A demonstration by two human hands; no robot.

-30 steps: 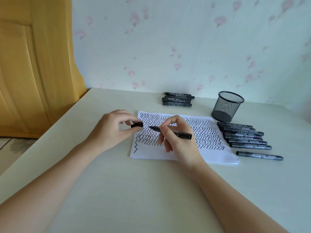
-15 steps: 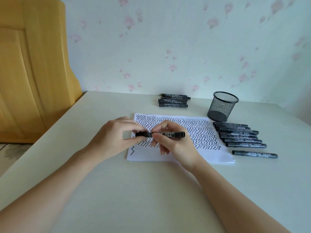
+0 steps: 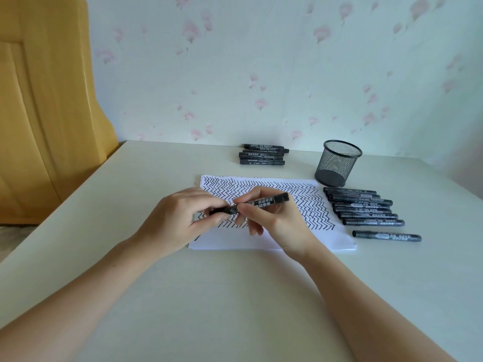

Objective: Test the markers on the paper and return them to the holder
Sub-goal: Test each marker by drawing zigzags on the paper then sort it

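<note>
Room: pale table (image 3: 235, 296) against flowered wallpaper, a yellow wooden panel off its left edge.
Left hand: your left hand (image 3: 180, 220) is pinched on the cap end of the marker (image 3: 257, 203), fingertips closed around it.
Right hand: your right hand (image 3: 271, 218) is clamped on the barrel, thumb and fingers wrapped just right of the left hand's grip.
Marker: held level above the paper (image 3: 261, 241), butt end pointing toward the far right corner.
Cap risk: you look to be pressing the cap on; whether it is fully seated is hidden by your fingers. If it is crooked or loose, it could slip off later and the tip dry out or mark the table.
Paper: near the table's middle, covered in zigzags; only a strip along its near edge is blank.
Row: a row of markers (image 3: 363, 207) lies just right of the paper, with a single marker (image 3: 386, 235) nearer you; a careless sweep could roll them.
Holder: the mesh holder (image 3: 337, 163) stands beyond that row and appears empty, so it is light and a hard drop could tip it.
Stack: more markers (image 3: 262, 154) lie by the far edge; you could mix tested with untested.
</note>
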